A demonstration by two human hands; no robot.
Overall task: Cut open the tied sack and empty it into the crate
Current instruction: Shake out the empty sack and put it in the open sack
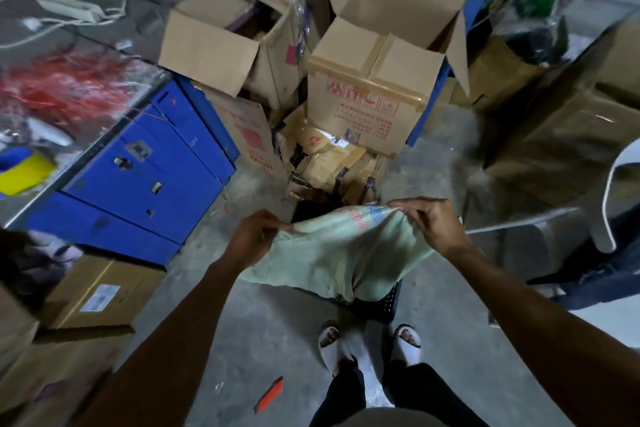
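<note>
Both hands are closed on the sack (339, 253): the left hand (254, 236) pinches one upper corner, the right hand (433, 222) pinches the other, and the pale green cloth hangs slack between them. A red and blue print shows near the right corner. The sack's lower end droops into a dark crate (381, 302) that stands on the floor just in front of the person's feet, which are in white slippers (332, 340).

An orange cutter (269, 393) lies on the grey concrete floor (263, 322) to the left of the feet, apart from the crate. The floor is bare around it and scuffed.

Beyond the crate, cardboard boxes (367, 94) are piled up, several with flaps open, with crushed ones at the bottom touching the crate's far side. A blue cabinet (145, 166) closes in the left, with a cluttered top holding red strands. More boxes stand at the near left and the right, and a white chair (613, 204) edges in at the right. Open floor remains only near the feet and to the crate's right.
</note>
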